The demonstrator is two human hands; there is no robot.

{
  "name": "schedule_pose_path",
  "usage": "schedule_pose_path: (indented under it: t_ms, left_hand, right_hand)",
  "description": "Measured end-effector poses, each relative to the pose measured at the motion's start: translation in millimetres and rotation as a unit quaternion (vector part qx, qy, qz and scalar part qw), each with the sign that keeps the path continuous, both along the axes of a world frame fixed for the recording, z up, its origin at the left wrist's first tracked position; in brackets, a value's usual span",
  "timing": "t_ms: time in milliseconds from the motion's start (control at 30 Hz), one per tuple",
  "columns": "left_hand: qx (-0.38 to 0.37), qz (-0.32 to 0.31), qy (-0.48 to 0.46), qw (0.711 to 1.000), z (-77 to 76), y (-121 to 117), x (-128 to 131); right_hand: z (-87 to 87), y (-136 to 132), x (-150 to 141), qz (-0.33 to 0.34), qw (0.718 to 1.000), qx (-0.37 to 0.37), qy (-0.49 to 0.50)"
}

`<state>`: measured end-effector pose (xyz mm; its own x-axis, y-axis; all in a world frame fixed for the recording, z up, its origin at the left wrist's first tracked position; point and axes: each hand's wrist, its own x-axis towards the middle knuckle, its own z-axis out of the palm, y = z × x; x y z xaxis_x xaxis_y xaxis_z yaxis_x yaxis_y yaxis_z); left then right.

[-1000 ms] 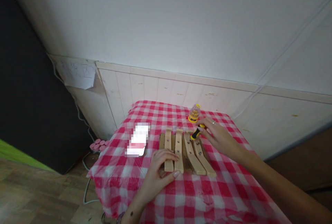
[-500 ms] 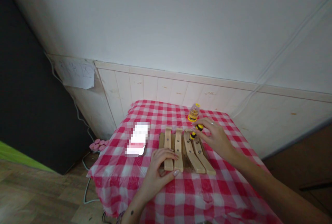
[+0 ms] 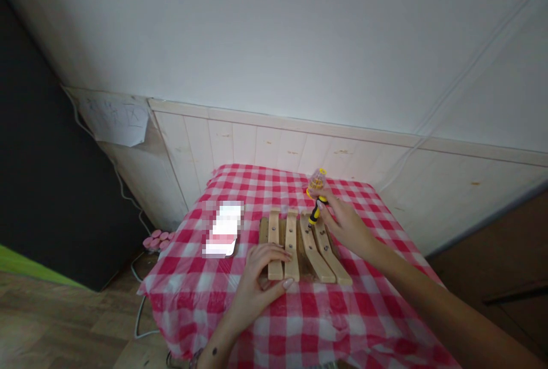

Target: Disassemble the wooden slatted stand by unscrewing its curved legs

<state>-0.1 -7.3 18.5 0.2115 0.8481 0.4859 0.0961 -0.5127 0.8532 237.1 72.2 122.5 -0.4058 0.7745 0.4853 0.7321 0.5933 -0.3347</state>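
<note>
My right hand (image 3: pixel 342 218) is closed around a black-and-yellow screwdriver (image 3: pixel 315 213). It slants down, its tip at the upper screw of a bent wooden slat (image 3: pixel 314 255). Beside that slat on the right lies another bent slat (image 3: pixel 336 263). My left hand (image 3: pixel 261 269) grips two straighter slats, the left slat (image 3: pixel 274 235) and its neighbour (image 3: pixel 291 232), fingers across the top and thumb at the near end. Metal screw heads show in the slats, which lie over a darker wooden board (image 3: pixel 263 232). Behind my right fingers stands a clear bit case (image 3: pixel 317 178) with yellow ends.
A phone (image 3: pixel 225 229) with a blurred bright screen lies left of the slats. The red-and-white checked tablecloth (image 3: pixel 188 278) covers the table against a white panelled wall (image 3: pixel 252 141). Pink round objects (image 3: pixel 158 239) and a pale cable (image 3: pixel 139 317) are beyond the left edge.
My right hand has moved slightly left, taking the screwdriver from near the far-right slat to the upper screw of the third slat. My left hand keeps its grip. The view has shifted slightly.
</note>
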Motion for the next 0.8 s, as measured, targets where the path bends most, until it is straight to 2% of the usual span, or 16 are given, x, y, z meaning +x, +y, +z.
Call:
schedule_pose_path:
  t_ms: [133, 200, 433, 633, 800]
  left_hand:
    - [0.002, 0.001, 0.003, 1.0, 0.8, -1, 0]
    - [0.003, 0.0, 0.003, 1.0, 1.1, -1, 0]
    - [0.0, -0.003, 0.006, 1.0, -0.1, 0, 0]
    - [0.006, -0.002, 0.007, 1.0, -0.7, 0, 0]
    - [0.012, -0.002, 0.008, 1.0, -0.8, 0, -1]
  right_hand:
    - [0.9, -1, -1, -0.053, 0.998, 0.029, -0.018]
    - [3.9, 0, -1, -0.059, 0.997, 0.054, -0.019]
    - [14.1, -1, 3, 0.026, 0.999, 0.031, -0.03]
    - [11.0, -3, 10, 0.073, 0.996, 0.021, -0.035]
    - [5.0, -4, 0, 0.032, 0.999, 0.022, 0.024]
